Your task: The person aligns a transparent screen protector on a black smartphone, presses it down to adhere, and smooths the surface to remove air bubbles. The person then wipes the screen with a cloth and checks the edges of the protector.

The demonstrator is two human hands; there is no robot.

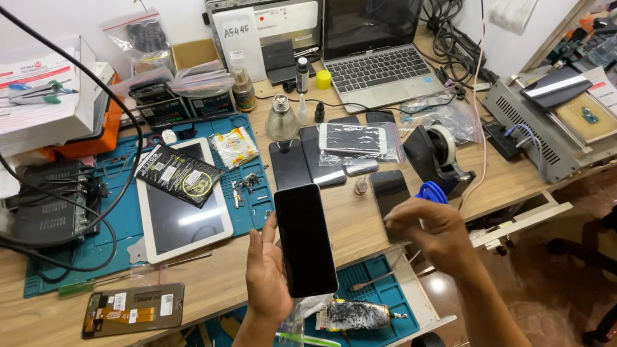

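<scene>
Here, seen from the head camera, the left hand (267,269) holds a black phone (305,240) upright over the front edge of the wooden workbench (38,332), fingers wrapped behind it and thumb along its left edge, dark screen facing up. The right hand (429,231) hovers just right of it, apart from the phone, fingers curled narrow; whether they pinch anything I cannot tell. A blue loop-shaped tool (432,193) shows just above its knuckles. Room to move is scarce on the bench: behind the phone lie several dark phones and screens (307,158) side by side, one in a clear bag (355,140), and a black tape dispenser (436,156) stands near the right hand. To the left, a white tablet (181,205) rests on a blue work mat (84,264), and a loose display panel (133,309) lies near the front edge. Below the hands, a pulled-out shelf with a second blue mat (358,324) carries a shattered phone part (353,315) (its glass badly cracked). The freest space is the bare wood between the tablet and the front edge. A laptop (373,32) sits at the back wall.
</scene>
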